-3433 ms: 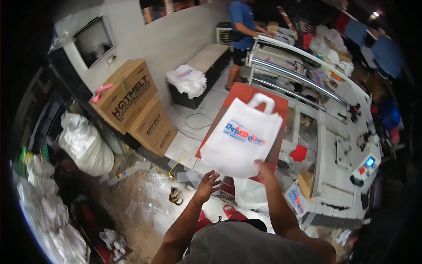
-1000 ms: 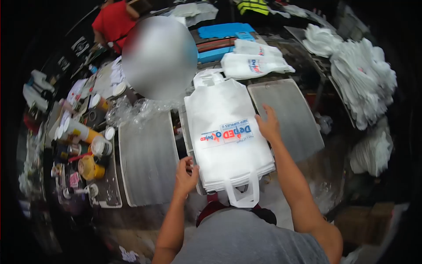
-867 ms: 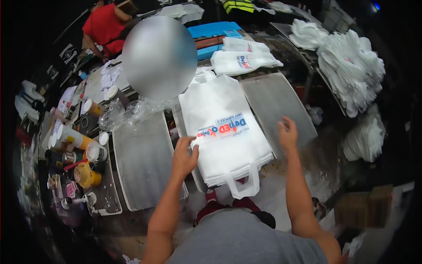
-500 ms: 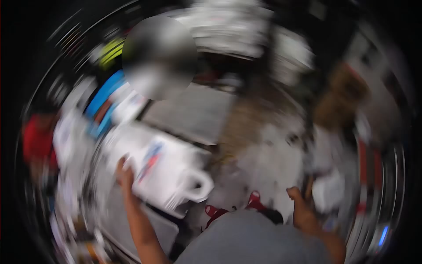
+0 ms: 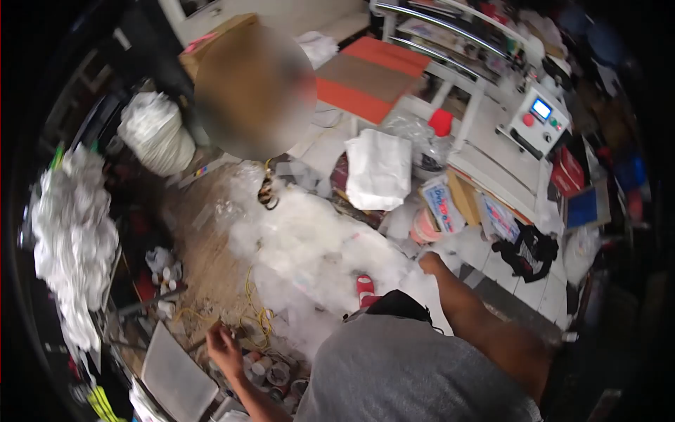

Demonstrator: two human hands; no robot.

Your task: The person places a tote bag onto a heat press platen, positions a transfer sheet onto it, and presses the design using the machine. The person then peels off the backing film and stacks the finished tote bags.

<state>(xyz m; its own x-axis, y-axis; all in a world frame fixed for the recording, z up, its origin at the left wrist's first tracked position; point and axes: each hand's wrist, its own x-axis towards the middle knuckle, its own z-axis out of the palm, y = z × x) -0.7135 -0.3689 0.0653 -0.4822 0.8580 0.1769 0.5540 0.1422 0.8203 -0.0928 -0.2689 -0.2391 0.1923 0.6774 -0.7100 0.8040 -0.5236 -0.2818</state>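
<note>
My left hand (image 5: 225,346) hangs low with its fingers loosely bent and apart, holding nothing. It is beside a pale flat board (image 5: 179,373) and above several round containers (image 5: 278,374) on the floor, without clear contact. Ahead on the right, my right hand (image 5: 430,264) has its fingers curled in, and no object shows in it. Nearest to it is a pink bucket (image 5: 424,228) with a printed box (image 5: 443,204) over it. A red sandal (image 5: 365,285) shows on my foot against the whitish floor.
A white-framed machine with a control box (image 5: 538,121) stands at right, near an orange-and-brown board (image 5: 369,77). A white bundle (image 5: 378,169) sits before them. White cloth (image 5: 74,239) is piled at far left, behind a full white sack (image 5: 156,133). Yellow cord (image 5: 256,309) crosses the floor.
The view has swung right, from the white printed bags to the machine and sack. My left hand is away from the bags it was over; my right hand remains curled.
</note>
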